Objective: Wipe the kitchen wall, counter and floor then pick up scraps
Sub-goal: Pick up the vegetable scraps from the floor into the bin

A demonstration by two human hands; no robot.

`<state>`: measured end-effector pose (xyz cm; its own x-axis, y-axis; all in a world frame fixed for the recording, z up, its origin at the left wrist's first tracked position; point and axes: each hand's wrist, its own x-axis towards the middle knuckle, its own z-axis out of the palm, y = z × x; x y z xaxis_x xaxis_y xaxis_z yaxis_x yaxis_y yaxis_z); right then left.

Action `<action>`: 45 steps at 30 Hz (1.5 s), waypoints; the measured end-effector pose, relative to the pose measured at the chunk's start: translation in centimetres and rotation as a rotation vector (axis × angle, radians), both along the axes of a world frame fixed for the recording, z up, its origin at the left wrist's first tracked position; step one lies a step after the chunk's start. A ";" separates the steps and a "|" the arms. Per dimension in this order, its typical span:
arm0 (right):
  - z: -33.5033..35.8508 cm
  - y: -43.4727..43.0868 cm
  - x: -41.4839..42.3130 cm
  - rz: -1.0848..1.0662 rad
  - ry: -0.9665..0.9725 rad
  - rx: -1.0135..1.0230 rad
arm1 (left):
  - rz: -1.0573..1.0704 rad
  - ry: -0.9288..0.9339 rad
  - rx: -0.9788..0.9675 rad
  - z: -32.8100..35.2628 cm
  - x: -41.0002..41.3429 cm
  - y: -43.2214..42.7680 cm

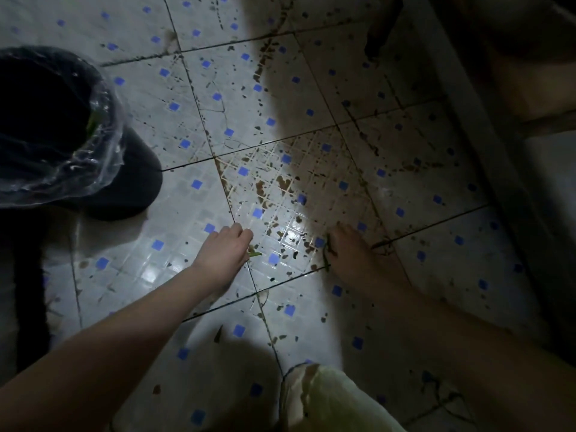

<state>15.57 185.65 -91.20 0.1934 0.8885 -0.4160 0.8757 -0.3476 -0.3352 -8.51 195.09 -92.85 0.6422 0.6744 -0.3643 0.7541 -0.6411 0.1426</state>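
Fingers [244,235] curled on scrap [256,254], L hand [223,254]

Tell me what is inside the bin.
The bin is lined with a clear plastic bag. One green scrap shows against the bag near the right rim. The rest of the inside is black shadow, so anything deeper cannot be seen.

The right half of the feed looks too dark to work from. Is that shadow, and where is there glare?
Head view: yes, a shadow covers the right side, leaving the right hand dim and its grip unreadable; the left hand, pinching a green scrap, is well lit; glare sits on the shiny floor between the hands; the bin's inside is black.
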 end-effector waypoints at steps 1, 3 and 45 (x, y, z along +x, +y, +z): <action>-0.4 -0.1 -0.2 -0.011 0.009 0.007 | -0.009 -0.014 -0.009 -0.2 0.1 -0.1; -0.8 -0.1 -0.6 -0.029 0.011 -0.007 | -0.025 -0.034 -0.008 -0.5 0.3 -0.2; 1.0 3.5 -6.1 0.120 0.166 -0.082 | 0.001 -0.043 0.031 1.0 -3.0 -0.4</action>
